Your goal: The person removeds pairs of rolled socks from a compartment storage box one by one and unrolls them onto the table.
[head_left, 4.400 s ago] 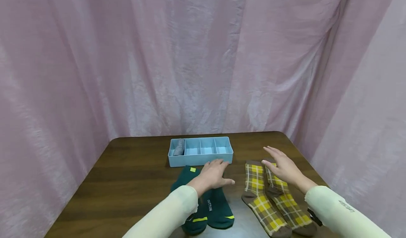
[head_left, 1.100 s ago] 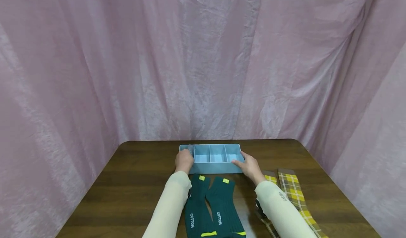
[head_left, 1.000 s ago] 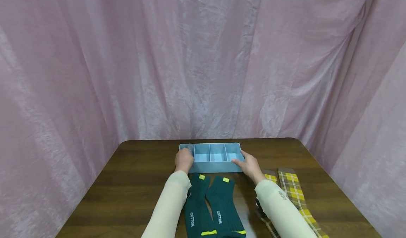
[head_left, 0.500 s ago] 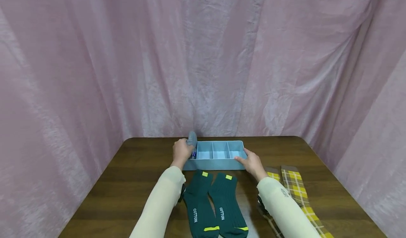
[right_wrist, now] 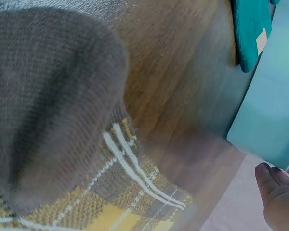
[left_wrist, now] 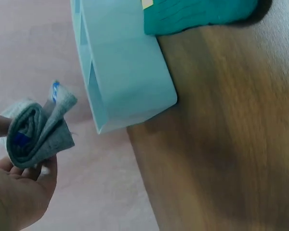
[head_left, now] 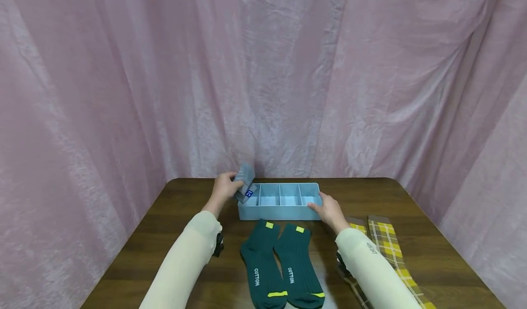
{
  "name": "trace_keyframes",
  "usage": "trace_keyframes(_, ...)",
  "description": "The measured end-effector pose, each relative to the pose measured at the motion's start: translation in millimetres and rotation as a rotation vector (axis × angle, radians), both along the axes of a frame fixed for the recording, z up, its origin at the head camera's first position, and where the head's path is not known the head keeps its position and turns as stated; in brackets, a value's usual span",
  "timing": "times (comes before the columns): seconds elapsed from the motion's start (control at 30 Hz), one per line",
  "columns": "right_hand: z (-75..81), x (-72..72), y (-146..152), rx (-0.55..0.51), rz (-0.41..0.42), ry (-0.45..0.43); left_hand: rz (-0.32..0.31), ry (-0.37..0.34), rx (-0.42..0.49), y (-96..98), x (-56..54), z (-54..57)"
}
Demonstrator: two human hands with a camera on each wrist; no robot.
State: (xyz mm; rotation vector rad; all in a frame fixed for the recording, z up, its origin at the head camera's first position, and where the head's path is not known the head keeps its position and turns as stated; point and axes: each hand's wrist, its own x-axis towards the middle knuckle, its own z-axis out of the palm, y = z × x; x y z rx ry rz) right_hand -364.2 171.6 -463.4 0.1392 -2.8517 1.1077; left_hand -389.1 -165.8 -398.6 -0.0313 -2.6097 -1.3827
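My left hand (head_left: 224,188) holds a rolled pair of grey socks (head_left: 245,181) above the left end of the light blue divided box (head_left: 280,213). In the left wrist view the rolled socks (left_wrist: 33,130) show a spiral end and a small blue label, pinched between thumb and fingers. My right hand (head_left: 330,211) grips the right end of the box, thumb over the front rim and fingers along the side. In the right wrist view that hand (right_wrist: 282,197) is at the box's corner, partly cut off. The compartments in view hold nothing.
Two dark green socks (head_left: 263,265) marked COTTON lie flat in front of the box. Yellow and brown plaid socks (head_left: 387,240) lie at the right, partly under the right sleeve. The wooden table (head_left: 164,254) ends at a pink curtain (head_left: 280,94) behind.
My left hand has lifted the rolled grey socks out of the box's left compartment and moved them up and left. Earlier, both hands hovered over the socks; my right hand has since stayed on the box.
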Motion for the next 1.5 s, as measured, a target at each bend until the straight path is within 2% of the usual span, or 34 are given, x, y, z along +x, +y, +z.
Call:
trace_keyframes(0.27,12.1,-3.6,-5,0.008,0.035,0.098,-0.124,-0.037,0.057,-11.3,2.5,4.6)
trace_keyframes(0.43,30.3,5.3,-32,-0.08,0.119,0.125,-0.276,-0.07,0.085,-13.8,11.1,4.3)
trace_keyframes(0.53,42.0,13.3,-60,-0.199,0.213,0.071,-0.381,-0.072,0.083,-15.4,17.7,3.6)
trace_keyframes(0.63,51.1,20.1,-86,-0.316,0.304,-0.038,-0.481,-0.066,0.07,-14.7,24.6,3.0)
trace_keyframes(0.77,57.1,26.3,-110,-0.463,0.374,-0.185,-0.568,-0.085,0.092,-12.5,33.8,2.6)
trace_keyframes(0.83,57.2,28.2,-117,-0.524,0.378,-0.227,-0.577,-0.101,0.119,-12.0,37.4,1.8)
trace_keyframes(0.9,55.4,29.6,-122,-0.585,0.368,-0.245,-0.56,-0.11,0.149,-12.5,40.1,-0.4)
trace_keyframes(1.07,48.7,33.8,-134,-0.682,0.306,-0.227,-0.451,-0.152,0.229,-22.0,48.5,-9.6)
trace_keyframes(1.13,46.6,35.6,-138,-0.725,0.285,-0.227,-0.426,-0.188,0.269,-27.8,52.0,-14.3)
trace_keyframes(1.2,45.3,38.1,-142,-0.759,0.271,-0.23,-0.429,-0.215,0.31,-33.7,54.9,-18.5)
trace_keyframes(1.33,41.8,43.7,-148,-0.75,0.279,-0.245,-0.462,-0.229,0.338,-43.9,60.9,-25.5)
trace_keyframes(1.5,36.6,48.5,-149,-0.678,0.345,-0.231,-0.467,-0.239,0.337,-54.6,69.7,-31.2)
